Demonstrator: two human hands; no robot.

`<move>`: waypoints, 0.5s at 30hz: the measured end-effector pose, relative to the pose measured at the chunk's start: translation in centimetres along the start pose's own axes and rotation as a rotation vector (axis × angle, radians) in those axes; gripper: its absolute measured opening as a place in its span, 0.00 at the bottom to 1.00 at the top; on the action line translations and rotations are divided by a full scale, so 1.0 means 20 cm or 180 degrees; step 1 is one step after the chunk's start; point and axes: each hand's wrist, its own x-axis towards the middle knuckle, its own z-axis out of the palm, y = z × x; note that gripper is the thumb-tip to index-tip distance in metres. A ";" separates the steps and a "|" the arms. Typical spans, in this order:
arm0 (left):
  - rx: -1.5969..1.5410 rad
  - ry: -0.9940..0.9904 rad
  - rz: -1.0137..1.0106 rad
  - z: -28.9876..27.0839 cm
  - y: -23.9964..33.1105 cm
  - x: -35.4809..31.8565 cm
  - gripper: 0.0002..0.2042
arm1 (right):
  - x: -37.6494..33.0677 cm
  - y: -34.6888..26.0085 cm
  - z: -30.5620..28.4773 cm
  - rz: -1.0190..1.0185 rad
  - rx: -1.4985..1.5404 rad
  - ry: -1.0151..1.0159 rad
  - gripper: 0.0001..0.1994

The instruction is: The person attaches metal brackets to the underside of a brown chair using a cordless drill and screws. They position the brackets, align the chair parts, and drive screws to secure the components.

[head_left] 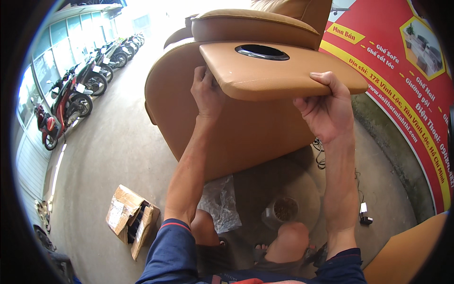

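"Tray (288,75) first: where was it?"

"Just beside the arm of a tan armchair (172,97), well above the floor (94,156), with a dark cup holder (262,52) set in its top."

"And the hands?"

"The right hand (330,111) gripped its near edge, thumb on top, fingers underneath. The left hand (208,94) was curled at the left edge; I couldn't tell whether it clasped the tray or something below."

"Farther out?"

"A torn cardboard box (125,208) sat to the left, a clear plastic bag (223,203) lay below the chair, and a tub (272,218) stood near the knees (289,239). Motorbikes (78,102) lined the left; a red banner (385,28) hung right."
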 end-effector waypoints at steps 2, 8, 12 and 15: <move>0.0045 0.0033 0.0086 0.00 0.01 0.01 0.12 | 0.00 0.00 0.00 -0.0035 -0.0038 0.0024 0.11; -0.0088 0.0018 0.0025 -0.02 0.01 0.01 0.15 | 0.00 0.01 0.01 -0.0006 -0.0005 -0.0015 0.10; -0.0083 0.0030 -0.0040 -0.01 0.04 0.02 0.18 | 0.01 0.00 0.00 -0.0024 -0.0049 -0.0018 0.10; -0.0048 0.0025 -0.0035 -0.01 0.03 0.02 0.21 | 0.01 0.00 0.00 -0.0012 -0.0054 -0.0070 0.10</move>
